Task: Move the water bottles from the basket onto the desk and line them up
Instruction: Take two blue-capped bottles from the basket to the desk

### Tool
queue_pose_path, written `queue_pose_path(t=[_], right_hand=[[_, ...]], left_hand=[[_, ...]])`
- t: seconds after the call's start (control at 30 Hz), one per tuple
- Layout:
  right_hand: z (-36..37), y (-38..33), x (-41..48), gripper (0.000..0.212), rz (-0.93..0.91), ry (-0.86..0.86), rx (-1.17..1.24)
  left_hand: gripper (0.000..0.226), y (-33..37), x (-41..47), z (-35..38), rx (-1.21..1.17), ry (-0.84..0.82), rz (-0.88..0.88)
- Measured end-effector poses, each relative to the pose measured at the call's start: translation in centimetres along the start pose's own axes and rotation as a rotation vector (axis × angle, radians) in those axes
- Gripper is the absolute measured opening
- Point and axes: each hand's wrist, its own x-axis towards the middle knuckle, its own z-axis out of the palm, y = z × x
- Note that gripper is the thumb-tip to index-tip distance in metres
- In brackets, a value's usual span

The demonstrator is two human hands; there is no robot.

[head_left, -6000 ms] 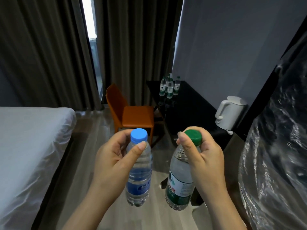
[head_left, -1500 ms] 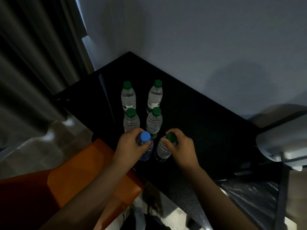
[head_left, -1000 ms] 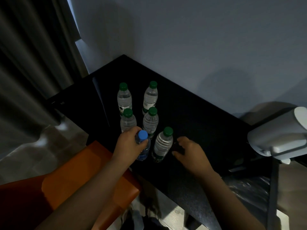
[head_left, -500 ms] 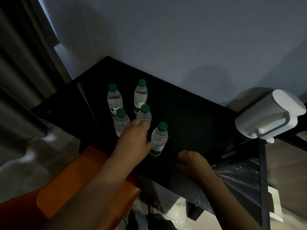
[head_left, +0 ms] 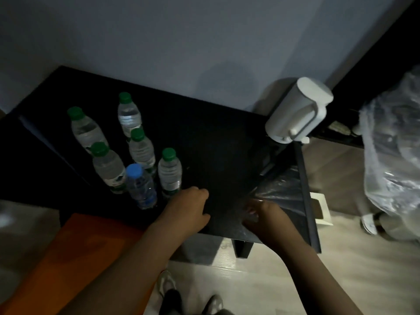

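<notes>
Six clear plastic water bottles stand close together on the shiny black desk (head_left: 227, 155), in the left part of the frame. Five have green caps: (head_left: 77, 126), (head_left: 128, 114), (head_left: 106, 167), (head_left: 142, 148) and (head_left: 169, 171). The clear bottle with the blue cap (head_left: 141, 186) stands at the front, near the desk edge. They make two rough rows, and the blue one sits a bit between them.

The left hand (head_left: 186, 210) is just right of the bottles, with soft curled fingers and nothing in it. The right hand (head_left: 266, 218) is lower right of it, over the desk edge. It is blurry, so I cannot tell how its fingers lie.

I think the job now is to pull both hands away and go for more bottles. The basket is not in view. Pull the left hand back to the lower right so it does not bump the blue bottle off the edge.

Half a second ago the left hand lay over the blue bottle and hid it. Now it has let go and moved away, and the right hand has slid further right
</notes>
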Motion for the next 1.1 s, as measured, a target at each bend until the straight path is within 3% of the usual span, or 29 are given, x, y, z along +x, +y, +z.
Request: queue_pose_path(t=[0.23, 0.53, 0.8, 1.1], right_hand=[[-2.1, 7.4, -6.7, 0.034, 0.157, 0.127, 0.133], [-2.7, 21.6, -20.8, 0.035, 0.426, 0.235, 0.235], [-1.7, 32.5, -33.2, 0.035, 0.664, 0.36, 0.363], [-0.7, 41.0, -41.3, 0.037, 0.938, 0.468, 0.456]], left_hand=[[0.032, 7.8, 1.8, 3.4, 0.057, -0.096, 0.159], [0.024, 23.7, -0.5, 12.3, 0.174, -0.234, 0.386], [0.046, 38.1, -3.6, 20.4, 0.234, -0.339, 0.578], [0.043, 51.2, -4.3, 26.9, 0.353, -0.451, 0.879]])
